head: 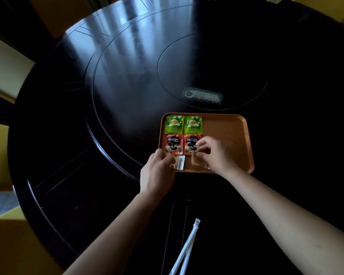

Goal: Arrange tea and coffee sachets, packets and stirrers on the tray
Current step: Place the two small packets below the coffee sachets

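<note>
Both hands work at the near edge of the tray (228,124). The left hand (157,171) curls its fingers down onto a small clear packet (180,162) with a white end, lying at the tray's near left corner; whether it pinches the packet or only presses on it cannot be told. The right hand (213,153) pinches a second clear packet (197,161) of brownish contents between thumb and fingertips, just right of the first and low over the tray's near edge.

Beyond the hands, on the tray's left half, two red Nescafe sachets (174,142) lie side by side, the right one partly under the right hand's fingers. Two green Lipton sachets (184,124) lie side by side against the tray's far rim, touching the red ones. The tray's right half is bare wood.

The tray sits on a dark, glossy round surface (117,86). Nearer than the tray, at the surface's edge between the forearms, lie white wrapped stirrers (189,245), well apart from the tray.
</note>
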A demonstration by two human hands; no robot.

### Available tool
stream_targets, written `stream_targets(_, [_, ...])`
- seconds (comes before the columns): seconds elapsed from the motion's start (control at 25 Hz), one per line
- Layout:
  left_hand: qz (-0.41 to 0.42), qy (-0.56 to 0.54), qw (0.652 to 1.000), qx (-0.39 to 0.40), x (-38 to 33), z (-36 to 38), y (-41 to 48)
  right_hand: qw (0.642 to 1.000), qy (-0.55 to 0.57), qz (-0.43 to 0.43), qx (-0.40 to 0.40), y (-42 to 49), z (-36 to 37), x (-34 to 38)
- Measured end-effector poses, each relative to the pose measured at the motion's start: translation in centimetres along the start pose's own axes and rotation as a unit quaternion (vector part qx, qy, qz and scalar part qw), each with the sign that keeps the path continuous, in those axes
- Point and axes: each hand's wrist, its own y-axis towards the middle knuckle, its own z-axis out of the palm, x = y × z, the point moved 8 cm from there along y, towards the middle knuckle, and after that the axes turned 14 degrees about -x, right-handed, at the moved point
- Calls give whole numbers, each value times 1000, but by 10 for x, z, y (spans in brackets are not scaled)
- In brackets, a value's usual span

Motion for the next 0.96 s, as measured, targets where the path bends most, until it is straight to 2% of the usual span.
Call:
stream_targets(0.08, [85,1,995,48,-5,12,-4,978,-107,-170,-49,-10,0,19])
stream_targets(0.12, [110,8,991,73,-5,19,-7,959,-144,-230,-79,-18,-1,22])
stream_targets(0.16, [125,20,988,92,-4,22,-10,948,-162,-255,-98,-24,-4,19])
stream_targets(0.24, [143,46,982,111,0,26,-14,942,-183,-254,-116,-29,-8,4])
stream_targets(0.4, [158,62,979,115,1,26,-17,947,-197,-238,-81,-36,-4,-8])
stream_targets(0.76, [165,61,977,117,2,28,-18,946,-175,-270,-29,-50,13,4])
stream_targets(0.96, [166,56,978,117,3,28,-20,948,-164,-265,-69,-52,11,4])
